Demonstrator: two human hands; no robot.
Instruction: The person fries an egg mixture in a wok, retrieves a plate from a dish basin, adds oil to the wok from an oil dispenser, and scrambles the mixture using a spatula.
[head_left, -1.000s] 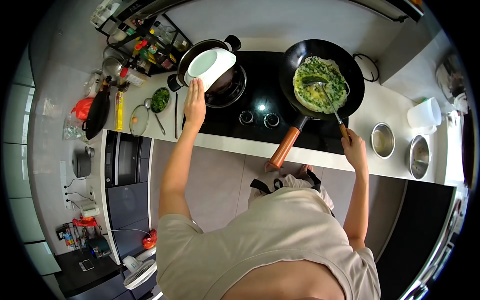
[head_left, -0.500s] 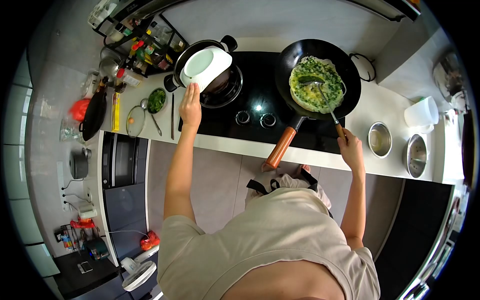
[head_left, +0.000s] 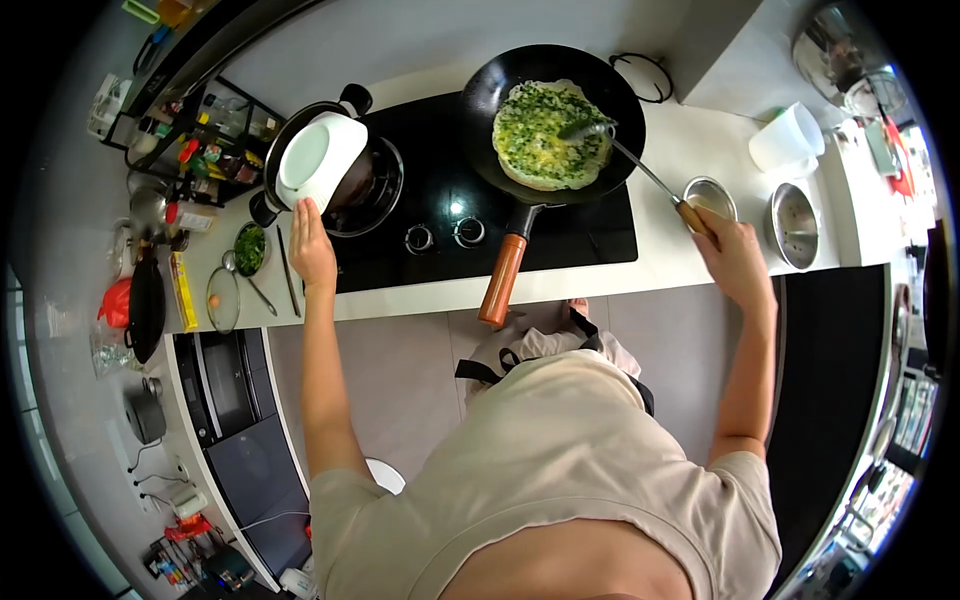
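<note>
My left hand (head_left: 313, 248) grips the near edge of a white bowl (head_left: 322, 158), fingers straight together on its outside. The bowl is tipped over above a dark pot (head_left: 285, 140) on the left burner; its contents are hidden. In my right hand (head_left: 737, 258) is the wooden handle of a spatula (head_left: 655, 177), fingers wrapped round it. The spatula's head is over the right part of a round green-and-yellow egg pancake (head_left: 545, 140), which lies in a black wok (head_left: 500, 75). The wok's wooden handle points towards me, untouched.
Left of the stove (head_left: 500, 247) are a bowl of chopped greens (head_left: 250, 248), a glass lid (head_left: 224, 300), a spoon (head_left: 262, 297) and chopsticks (head_left: 288, 270). To the right stand a metal bowl (head_left: 710, 192), a colander (head_left: 795, 225) and a white jug (head_left: 787, 138). A spice rack (head_left: 222, 150) is back left.
The view has shifted, so the counter appears further left. My right hand has moved right, drawing the spatula's head towards the pancake's right side. My left hand still holds the bowl over the pot.
</note>
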